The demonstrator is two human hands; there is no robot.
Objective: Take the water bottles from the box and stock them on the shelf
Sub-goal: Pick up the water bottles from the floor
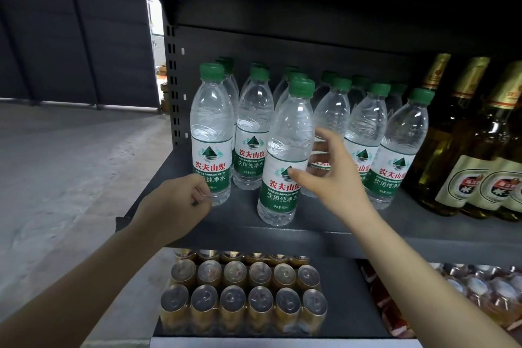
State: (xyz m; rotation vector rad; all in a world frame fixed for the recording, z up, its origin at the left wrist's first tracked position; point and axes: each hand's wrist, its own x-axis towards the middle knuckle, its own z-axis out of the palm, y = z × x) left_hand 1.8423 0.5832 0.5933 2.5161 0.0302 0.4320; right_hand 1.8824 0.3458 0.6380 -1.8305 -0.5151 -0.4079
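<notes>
Standing upright on the dark shelf [324, 223], one water bottle [285, 155] sits between loosened fingers of the right hand [333, 175], while the left hand [180, 203] pinches the base of another bottle [211, 133].

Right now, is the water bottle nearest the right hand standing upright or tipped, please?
Tipped slightly: the front water bottle leans right, its cap off-centre above its base, with the right hand at its label.

Shop; dark metal shelf [353, 232] stocked with water bottles [367, 133], beer bottles [463, 150], cans [234, 302].
</notes>
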